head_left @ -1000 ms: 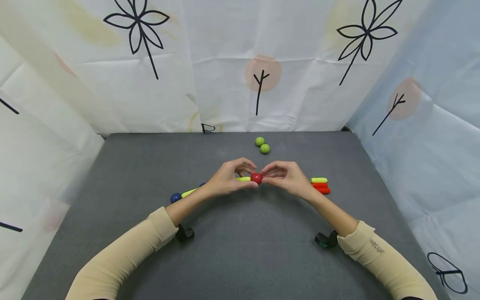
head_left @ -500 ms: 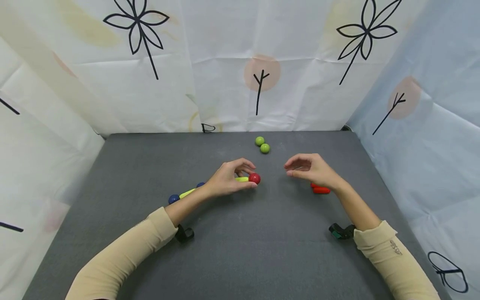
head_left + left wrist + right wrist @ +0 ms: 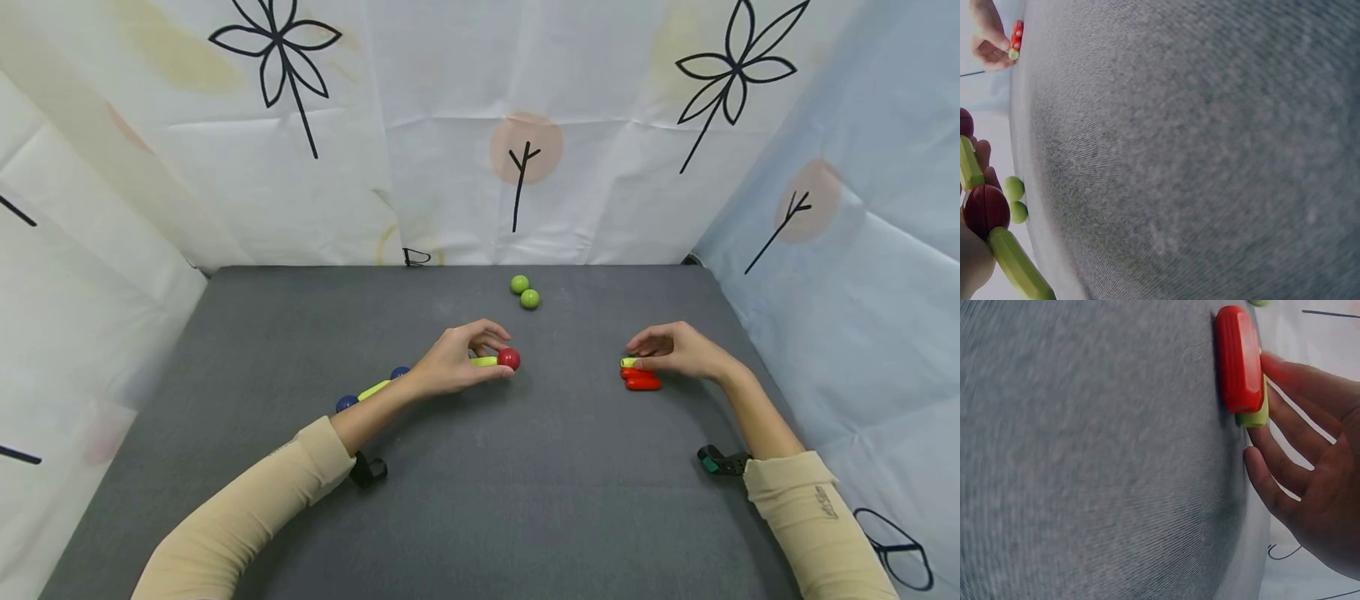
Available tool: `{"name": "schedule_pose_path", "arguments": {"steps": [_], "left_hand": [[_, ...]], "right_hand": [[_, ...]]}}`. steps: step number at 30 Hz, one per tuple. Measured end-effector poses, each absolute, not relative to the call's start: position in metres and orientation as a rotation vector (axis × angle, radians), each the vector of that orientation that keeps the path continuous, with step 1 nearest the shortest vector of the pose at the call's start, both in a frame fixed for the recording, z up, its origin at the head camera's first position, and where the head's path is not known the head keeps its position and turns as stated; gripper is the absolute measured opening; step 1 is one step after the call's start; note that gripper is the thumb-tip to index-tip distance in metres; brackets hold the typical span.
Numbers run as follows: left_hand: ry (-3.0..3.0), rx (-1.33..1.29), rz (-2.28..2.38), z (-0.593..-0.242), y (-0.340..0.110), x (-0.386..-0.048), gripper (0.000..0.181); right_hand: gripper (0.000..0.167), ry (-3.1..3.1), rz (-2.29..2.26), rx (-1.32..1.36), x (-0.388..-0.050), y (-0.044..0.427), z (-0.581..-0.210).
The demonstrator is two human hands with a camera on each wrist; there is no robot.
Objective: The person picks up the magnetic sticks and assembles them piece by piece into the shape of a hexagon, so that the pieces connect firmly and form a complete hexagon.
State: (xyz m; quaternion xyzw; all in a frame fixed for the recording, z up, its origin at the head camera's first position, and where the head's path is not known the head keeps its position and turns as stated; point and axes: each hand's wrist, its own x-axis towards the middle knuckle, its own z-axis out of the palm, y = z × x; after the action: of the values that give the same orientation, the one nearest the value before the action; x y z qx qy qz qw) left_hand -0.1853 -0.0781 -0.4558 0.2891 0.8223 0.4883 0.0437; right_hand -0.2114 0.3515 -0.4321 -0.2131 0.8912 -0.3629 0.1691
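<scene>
Left fingers (image 3: 486, 328) grip a chain (image 3: 986, 209) pointing rightward; parted right fingers (image 3: 1313, 386) flank a sideways rod (image 3: 627, 362).

Wide room lies between the left hand (image 3: 463, 357) and the right hand (image 3: 684, 350). Green balls (image 3: 529, 299) stand beyond the left hand; red sticks (image 3: 642, 384) crowd the right hand's near side.

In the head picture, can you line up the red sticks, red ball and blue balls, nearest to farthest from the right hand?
From the right hand:
1. Red sticks, just below its fingers in the picture
2. Red ball, to the left, by the left hand
3. Blue balls, farthest left
</scene>
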Motion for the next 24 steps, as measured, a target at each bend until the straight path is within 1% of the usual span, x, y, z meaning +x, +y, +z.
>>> {"name": "schedule_pose_path", "arguments": {"steps": [5,10,15,24], "left_hand": [[2.494,0.884,1.504,-0.457,-0.077,-0.185,0.051],[2.495,0.866,1.502,-0.455,-0.078,-0.184,0.052],[2.493,0.866,1.502,-0.455,-0.077,-0.184,0.053],[2.518,0.871,1.500,-0.456,-0.076,-0.183,0.054]], "right_hand": [[0.023,2.556,-1.029,-0.599,-0.212,0.354,-0.436],[0.020,2.609,-1.042,-0.611,-0.209,0.343,-0.432],[0.018,2.641,-1.137,-0.663,-0.202,0.319,-0.422],[0.020,2.607,-1.286,-0.931,-0.181,0.261,-0.407]]}}
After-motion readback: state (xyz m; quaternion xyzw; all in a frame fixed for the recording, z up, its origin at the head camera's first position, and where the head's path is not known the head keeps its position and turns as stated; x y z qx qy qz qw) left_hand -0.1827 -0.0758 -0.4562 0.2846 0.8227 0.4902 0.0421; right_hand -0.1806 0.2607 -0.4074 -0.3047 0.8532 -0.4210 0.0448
